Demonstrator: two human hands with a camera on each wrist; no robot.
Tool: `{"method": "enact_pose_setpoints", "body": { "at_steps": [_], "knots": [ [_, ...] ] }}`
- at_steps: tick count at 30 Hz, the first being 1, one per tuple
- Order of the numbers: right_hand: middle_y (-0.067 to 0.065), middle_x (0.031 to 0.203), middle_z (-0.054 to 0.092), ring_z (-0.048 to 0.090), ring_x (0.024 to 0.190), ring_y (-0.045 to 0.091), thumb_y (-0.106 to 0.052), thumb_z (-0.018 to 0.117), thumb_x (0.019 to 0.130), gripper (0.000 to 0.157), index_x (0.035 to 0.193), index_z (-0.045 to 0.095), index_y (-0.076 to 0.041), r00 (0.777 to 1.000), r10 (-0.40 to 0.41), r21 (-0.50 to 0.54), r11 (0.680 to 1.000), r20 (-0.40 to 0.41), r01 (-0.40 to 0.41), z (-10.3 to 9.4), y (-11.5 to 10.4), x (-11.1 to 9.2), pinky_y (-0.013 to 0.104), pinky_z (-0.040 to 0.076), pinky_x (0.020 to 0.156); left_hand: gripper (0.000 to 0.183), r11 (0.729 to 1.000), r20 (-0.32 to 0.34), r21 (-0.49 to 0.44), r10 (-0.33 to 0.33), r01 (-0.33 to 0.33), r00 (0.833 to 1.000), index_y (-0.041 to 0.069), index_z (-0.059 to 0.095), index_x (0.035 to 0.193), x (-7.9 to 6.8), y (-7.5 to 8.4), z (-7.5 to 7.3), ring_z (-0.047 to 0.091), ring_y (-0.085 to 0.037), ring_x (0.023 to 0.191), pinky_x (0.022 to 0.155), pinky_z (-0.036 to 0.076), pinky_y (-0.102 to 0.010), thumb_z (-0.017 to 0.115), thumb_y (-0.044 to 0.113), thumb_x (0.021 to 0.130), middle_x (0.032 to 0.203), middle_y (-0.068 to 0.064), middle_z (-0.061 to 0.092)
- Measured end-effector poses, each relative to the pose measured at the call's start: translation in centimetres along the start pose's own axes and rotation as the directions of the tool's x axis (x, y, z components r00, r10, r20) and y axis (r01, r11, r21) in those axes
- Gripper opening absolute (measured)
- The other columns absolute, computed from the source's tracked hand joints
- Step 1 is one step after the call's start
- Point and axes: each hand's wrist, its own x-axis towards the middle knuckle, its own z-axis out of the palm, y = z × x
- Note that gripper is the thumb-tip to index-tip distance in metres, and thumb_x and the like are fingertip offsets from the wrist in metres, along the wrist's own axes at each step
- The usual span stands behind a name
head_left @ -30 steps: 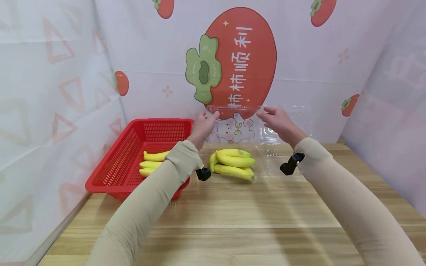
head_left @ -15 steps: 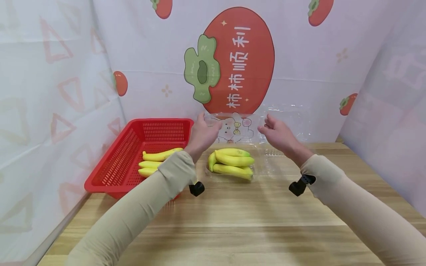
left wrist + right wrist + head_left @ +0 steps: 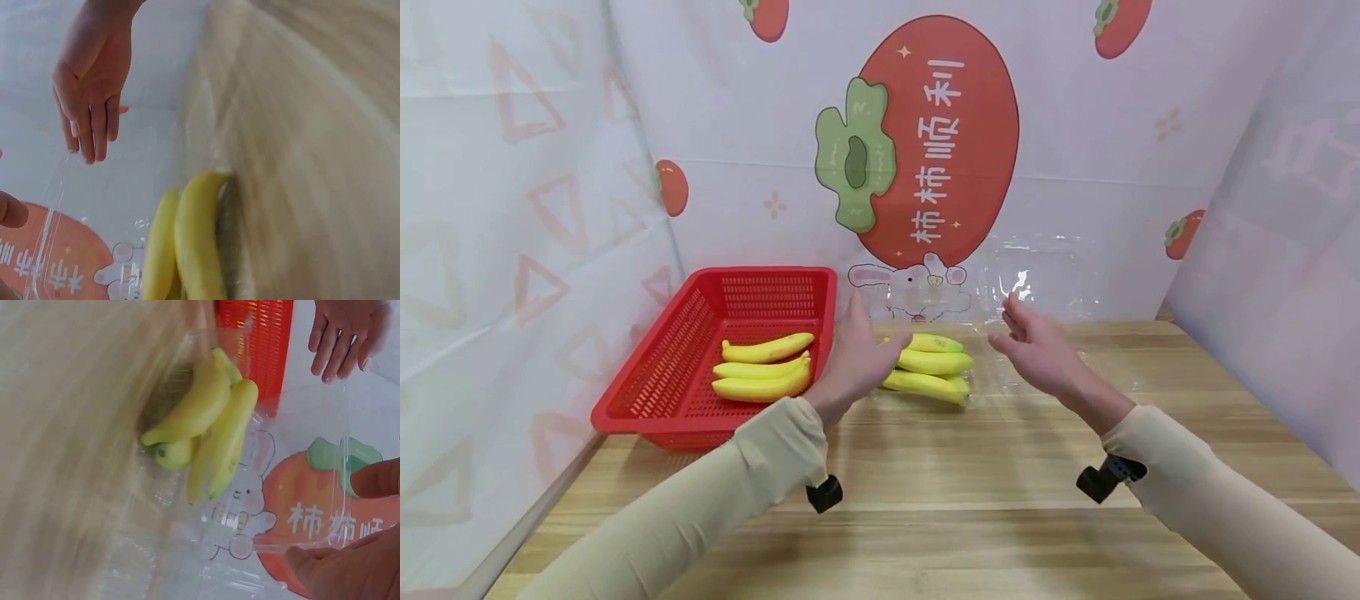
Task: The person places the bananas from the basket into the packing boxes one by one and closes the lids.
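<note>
My left hand (image 3: 853, 354) hovers at the left of a clear plastic box, its fingers straight and thumb spread. Opposite it, at the box's right side, is my right hand (image 3: 1048, 358), fingers also extended. Several yellow bananas (image 3: 934, 363) with greenish tips lie inside the box (image 3: 165, 487), partly covered by my left hand in the head view. The box's clear lid (image 3: 312, 412) stands raised behind the bananas, between my hands. Fingertips of both hands are close to its edge; whether they touch it I cannot tell.
A red perforated basket (image 3: 655, 392) with several bananas (image 3: 760, 387) stands on the left. Another clear plastic box, its lid (image 3: 1045, 271) raised, is at the right. A printed cloth (image 3: 752, 125) hangs behind the wooden table (image 3: 925, 500).
Both hands have come down and back towards me, and their fingers have straightened. The lid's edge between them has dropped lower. The bananas and the basket have stayed in place.
</note>
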Motion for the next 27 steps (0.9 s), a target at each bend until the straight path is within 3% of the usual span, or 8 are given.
{"method": "enact_pose_setpoints", "body": {
  "at_steps": [6, 13, 16, 21, 27],
  "knots": [
    [0.023, 0.177, 0.007, 0.025, 0.158, 0.055, -0.03, 0.053, 0.111, 0.085, 0.169, -0.002, -0.003, 1.0, -0.011, -0.09, 0.996, -0.003, 0.01, 1.1, 1.4, -2.0, 0.064, 0.026, 0.129, 0.114, 1.0, 0.013, 0.007, 0.001, -0.001, 1.0, 0.024, -0.008, 0.171, -2.0, -1.1, 1.4, 0.009, -0.025, 0.169, 0.135, 0.023, -0.056, 0.076, 0.035, 0.095, 0.182, 0.0, 0.002],
    [0.026, 0.176, 0.01, 0.031, 0.154, 0.057, -0.034, 0.055, 0.11, 0.086, 0.169, 0.001, -0.002, 1.0, 0.004, -0.153, 0.988, 0.002, -0.004, 2.4, 2.5, -3.9, 0.066, 0.028, 0.128, 0.114, 1.0, -0.001, -0.023, 0.021, -0.021, 1.0, 0.019, -0.005, 0.171, -4.0, -3.0, 2.8, 0.014, -0.028, 0.167, 0.136, 0.018, -0.055, 0.078, 0.032, 0.094, 0.18, -0.007, 0.009],
    [0.027, 0.175, 0.013, 0.033, 0.153, 0.057, -0.034, 0.056, 0.109, 0.086, 0.168, 0.005, 0.001, 1.0, 0.006, -0.183, 0.983, 0.002, -0.006, 3.0, 2.9, -4.6, 0.067, 0.03, 0.127, 0.117, 0.999, 0.024, -0.031, 0.006, -0.006, 1.0, 0.015, -0.009, 0.171, -4.9, -4.1, 3.3, 0.005, -0.028, 0.168, 0.137, 0.013, -0.052, 0.077, 0.032, 0.094, 0.181, -0.009, -0.001],
    [0.029, 0.174, 0.018, 0.033, 0.154, 0.055, -0.032, 0.058, 0.109, 0.083, 0.167, 0.011, 0.005, 1.0, 0.012, -0.214, 0.977, -0.003, -0.013, 3.9, 3.5, -5.4, 0.067, 0.03, 0.126, 0.118, 1.0, 0.051, -0.001, -0.013, 0.013, 0.999, 0.011, -0.012, 0.17, -5.5, -5.7, 4.0, -0.005, -0.028, 0.168, 0.137, 0.009, -0.051, 0.076, 0.035, 0.095, 0.18, -0.008, -0.014],
    [0.031, 0.171, 0.025, 0.031, 0.156, 0.05, -0.027, 0.06, 0.108, 0.079, 0.166, 0.018, 0.006, 1.0, -0.004, -0.261, 0.965, -0.026, -0.002, 4.5, 3.7, -6.1, 0.069, 0.033, 0.125, 0.114, 1.0, 0.049, 0.003, -0.013, 0.012, 0.999, 0.009, -0.009, 0.17, -6.0, -6.4, 4.2, -0.005, -0.031, 0.168, 0.137, 0.008, -0.053, 0.074, 0.039, 0.097, 0.18, -0.009, -0.013]
  ]
}}
